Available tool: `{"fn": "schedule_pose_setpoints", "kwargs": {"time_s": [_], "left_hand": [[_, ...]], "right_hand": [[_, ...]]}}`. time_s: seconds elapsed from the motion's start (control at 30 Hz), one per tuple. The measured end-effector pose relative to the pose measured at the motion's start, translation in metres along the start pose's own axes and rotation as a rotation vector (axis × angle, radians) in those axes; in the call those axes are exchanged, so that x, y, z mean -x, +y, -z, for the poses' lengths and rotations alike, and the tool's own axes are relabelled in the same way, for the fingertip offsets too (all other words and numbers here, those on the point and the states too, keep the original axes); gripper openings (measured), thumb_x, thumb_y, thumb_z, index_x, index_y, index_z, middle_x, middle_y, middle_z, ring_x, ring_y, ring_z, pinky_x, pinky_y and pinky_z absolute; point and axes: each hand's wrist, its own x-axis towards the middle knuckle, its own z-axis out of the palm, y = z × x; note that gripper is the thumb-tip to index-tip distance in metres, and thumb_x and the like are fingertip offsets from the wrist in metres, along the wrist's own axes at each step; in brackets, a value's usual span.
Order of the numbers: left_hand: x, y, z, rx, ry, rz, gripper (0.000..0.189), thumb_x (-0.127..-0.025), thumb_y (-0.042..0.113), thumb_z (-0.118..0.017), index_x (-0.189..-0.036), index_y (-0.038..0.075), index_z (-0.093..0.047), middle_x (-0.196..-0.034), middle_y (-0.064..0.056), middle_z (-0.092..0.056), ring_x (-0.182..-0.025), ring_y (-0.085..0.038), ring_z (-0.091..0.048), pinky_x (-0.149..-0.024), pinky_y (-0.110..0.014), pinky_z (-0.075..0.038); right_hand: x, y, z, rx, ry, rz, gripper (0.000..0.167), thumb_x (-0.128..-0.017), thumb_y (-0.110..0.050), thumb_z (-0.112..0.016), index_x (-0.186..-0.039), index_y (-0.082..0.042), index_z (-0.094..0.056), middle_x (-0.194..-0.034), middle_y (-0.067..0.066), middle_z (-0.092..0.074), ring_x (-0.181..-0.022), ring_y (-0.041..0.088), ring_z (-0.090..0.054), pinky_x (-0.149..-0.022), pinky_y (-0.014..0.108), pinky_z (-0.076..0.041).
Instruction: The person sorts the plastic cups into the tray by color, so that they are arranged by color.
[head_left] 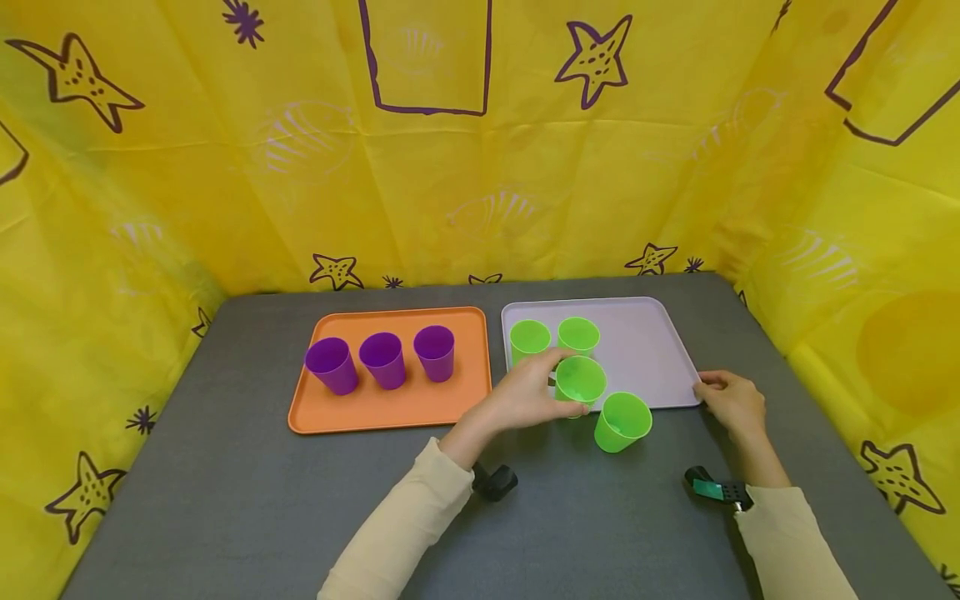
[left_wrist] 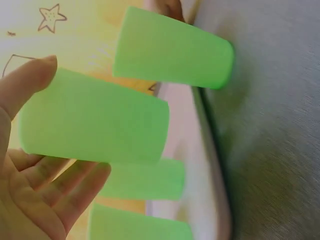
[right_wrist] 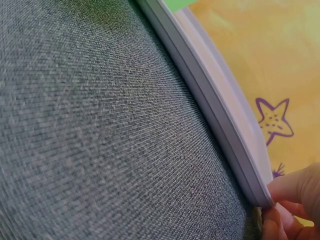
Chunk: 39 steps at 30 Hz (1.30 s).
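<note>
In the head view my left hand (head_left: 527, 393) holds a green cup (head_left: 581, 380) upright over the front edge of the lavender tray (head_left: 637, 354). Thumb and fingers lie around its sides, as the left wrist view also shows on the held cup (left_wrist: 95, 117). Two more green cups, one at the left (head_left: 529, 340) and one beside it (head_left: 578, 333), stand on that tray behind my hand. Another green cup (head_left: 623, 423) stands on the table just in front of the tray. My right hand (head_left: 735, 406) pinches the tray's near right corner (right_wrist: 265, 197) between thumb and fingers.
Left of the lavender tray lies an orange tray (head_left: 390, 414) with a row of three purple cups, the middle one (head_left: 384, 362) among them. Both trays rest on a dark grey table (head_left: 225, 500). Yellow patterned cloth (head_left: 480, 192) hangs behind and at both sides.
</note>
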Motion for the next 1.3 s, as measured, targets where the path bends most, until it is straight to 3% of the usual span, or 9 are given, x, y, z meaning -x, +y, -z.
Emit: {"fn": "schedule_pose_setpoints", "kwargs": {"time_s": [0.3,0.47,0.6,0.87,1.3], "left_hand": [[-0.028,0.019,-0.002,-0.017,0.085,0.028,0.067,-0.07,0.037,-0.078,-0.127,0.015,-0.05,-0.117,0.003,-0.057,-0.094,-0.009,-0.055,-0.078,-0.017,-0.047],[-0.042,0.028,-0.005,-0.034,0.115,0.051,0.069,-0.069,0.038,-0.078,-0.128,0.016,-0.05,-0.122,0.004,-0.056,-0.101,-0.011,-0.053,-0.081,-0.021,-0.046],[-0.052,0.033,-0.008,-0.061,0.108,0.065,0.07,-0.07,0.039,-0.077,-0.129,0.015,-0.049,-0.123,0.004,-0.056,-0.106,-0.014,-0.053,-0.085,-0.024,-0.045],[-0.072,0.036,-0.015,-0.092,0.081,0.081,0.069,-0.071,0.041,-0.076,-0.129,0.016,-0.049,-0.117,0.006,-0.059,-0.099,-0.009,-0.056,-0.08,-0.019,-0.046],[-0.096,0.036,-0.03,-0.139,0.037,0.121,0.074,-0.073,0.041,-0.075,-0.134,0.016,-0.044,-0.13,0.003,-0.053,-0.116,-0.014,-0.051,-0.092,-0.024,-0.044]], "right_hand": [[0.0,0.001,0.0,0.008,0.002,-0.004,0.036,-0.084,-0.021,-0.058,-0.11,0.004,-0.062,-0.085,0.015,-0.067,-0.055,0.006,-0.054,-0.049,0.024,-0.042],[0.0,0.0,0.0,0.007,0.005,0.001,0.036,-0.083,-0.021,-0.058,-0.109,0.004,-0.063,-0.082,0.013,-0.067,-0.055,0.006,-0.054,-0.049,0.024,-0.042],[-0.001,0.001,0.001,0.007,0.008,0.008,0.036,-0.083,-0.02,-0.058,-0.109,0.004,-0.063,-0.08,0.012,-0.067,-0.054,0.006,-0.054,-0.049,0.025,-0.041],[-0.002,0.002,0.0,0.024,0.04,0.025,0.035,-0.082,-0.02,-0.058,-0.107,0.004,-0.064,-0.083,0.014,-0.069,-0.054,0.004,-0.053,-0.05,0.025,-0.041],[-0.003,0.002,-0.001,-0.002,0.028,0.01,0.035,-0.084,-0.021,-0.059,-0.108,0.004,-0.064,-0.088,0.018,-0.068,-0.053,0.003,-0.055,-0.048,0.023,-0.044]]}}
